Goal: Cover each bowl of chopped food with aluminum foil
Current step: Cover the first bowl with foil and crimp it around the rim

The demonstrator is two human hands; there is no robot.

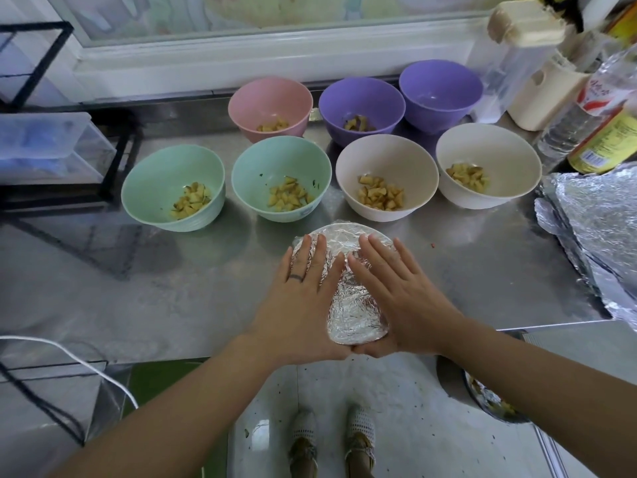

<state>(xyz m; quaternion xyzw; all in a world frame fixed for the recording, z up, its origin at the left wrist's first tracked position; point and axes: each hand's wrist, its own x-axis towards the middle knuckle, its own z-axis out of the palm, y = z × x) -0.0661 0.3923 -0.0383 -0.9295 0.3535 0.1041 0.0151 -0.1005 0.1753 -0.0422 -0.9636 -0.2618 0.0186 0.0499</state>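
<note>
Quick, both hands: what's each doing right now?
Left hand: open, fingers straight, pressing on the foil-covered bowl.
Right hand: open, fingers straight, pressing the same bowl.

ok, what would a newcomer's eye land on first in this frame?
The left hand and right hand press flat on the foil-covered bowl, front centre. Behind it, seven uncovered bowls stand in two rows, most holding chopped food. Crumpled foil sheets lie at the right.

The wrapped bowl (346, 305) hid its contents, and the left grip (303, 291) and right grip (396, 288) covered its sides. The right edge cut off the foil sheets (599, 229) and the bottle (610, 139), its label unreadable. A forearm (517, 367) half hid a dark bowl (451, 381).
</note>
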